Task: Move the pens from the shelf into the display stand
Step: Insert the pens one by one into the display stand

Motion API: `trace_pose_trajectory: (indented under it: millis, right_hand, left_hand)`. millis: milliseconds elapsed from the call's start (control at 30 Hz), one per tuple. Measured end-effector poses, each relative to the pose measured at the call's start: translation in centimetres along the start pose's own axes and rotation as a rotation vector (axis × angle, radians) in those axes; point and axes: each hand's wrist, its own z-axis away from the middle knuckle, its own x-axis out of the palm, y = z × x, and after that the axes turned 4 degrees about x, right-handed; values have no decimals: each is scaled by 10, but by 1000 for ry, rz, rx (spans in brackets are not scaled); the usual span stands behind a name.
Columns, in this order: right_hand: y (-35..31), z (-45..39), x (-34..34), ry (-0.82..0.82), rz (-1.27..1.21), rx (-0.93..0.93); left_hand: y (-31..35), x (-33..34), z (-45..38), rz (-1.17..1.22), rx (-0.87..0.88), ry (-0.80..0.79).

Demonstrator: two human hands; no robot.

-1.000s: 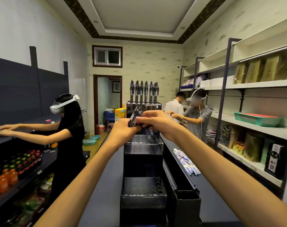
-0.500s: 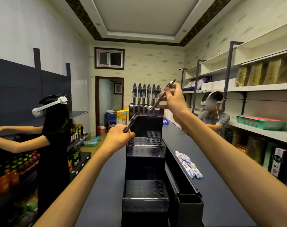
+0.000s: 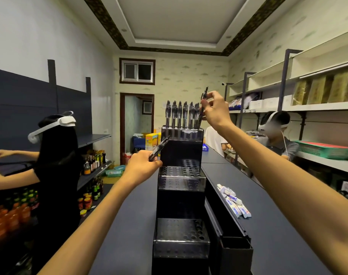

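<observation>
Right hand (image 3: 215, 110) pinches a pen (image 3: 203, 104) over the stand's (image 3: 182, 147) top row

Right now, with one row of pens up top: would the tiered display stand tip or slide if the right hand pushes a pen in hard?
The display stand is tall and narrow, and the standing pens sit only on its top tier, so it is probably a bit top-heavy. It looks like thin plastic, likely light, so it may slide on the smooth shelf top. The right hand pushing mostly downward should limit tipping.

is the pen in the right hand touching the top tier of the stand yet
Cannot tell. In the head view the pen held by the right hand reaches the top tier, but its tip is hidden.
</observation>
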Motion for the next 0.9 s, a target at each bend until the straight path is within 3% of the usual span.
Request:
trace_pose_trajectory:
  millis: [400, 733, 900]
  right_hand:
    - [18, 7, 12, -120, 319, 97]
    - [26, 14, 14, -109, 353, 68]
    - [26, 39, 16, 56, 338, -3]
  left_hand:
    - [-7, 2, -2, 9, 22, -14]
    - [-7, 11, -6, 75, -17, -15]
    - [-8, 10, -7, 122, -39, -15]
